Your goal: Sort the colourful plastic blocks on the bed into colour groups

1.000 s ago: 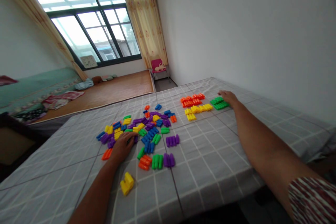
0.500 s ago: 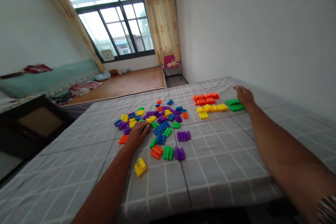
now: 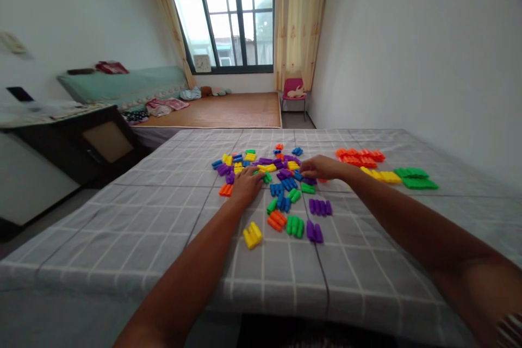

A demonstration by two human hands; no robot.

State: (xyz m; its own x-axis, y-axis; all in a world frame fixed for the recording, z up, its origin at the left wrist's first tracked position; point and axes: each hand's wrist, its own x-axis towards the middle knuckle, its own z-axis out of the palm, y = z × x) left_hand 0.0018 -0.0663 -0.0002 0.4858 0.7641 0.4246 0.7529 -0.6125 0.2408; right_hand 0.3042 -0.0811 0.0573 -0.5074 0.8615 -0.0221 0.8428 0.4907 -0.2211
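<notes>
Many small coloured ribbed pieces lie in a loose pile on the checked cloth. My left hand (image 3: 248, 182) rests at the pile's near left side, fingers spread, beside a yellow piece (image 3: 267, 168) and a green one (image 3: 267, 178). Over the pile's right side is my right hand (image 3: 317, 167), its fingers bent down at a blue piece (image 3: 298, 175); whether they grip it is hidden. Orange pieces (image 3: 359, 157), yellow pieces (image 3: 381, 175) and green pieces (image 3: 415, 178) lie grouped at the right, partly behind my right forearm.
The grey checked cloth (image 3: 142, 228) covers the table. Nearer me lie a yellow piece (image 3: 252, 235), an orange one (image 3: 277, 220) and purple ones (image 3: 314, 231). A dark cabinet (image 3: 106, 141) stands left; a bed (image 3: 236, 110) and a pink chair (image 3: 294, 87) are behind.
My right hand has moved left from beside the green group to the pile. My left hand remains at the pile's near left side. The view has turned left.
</notes>
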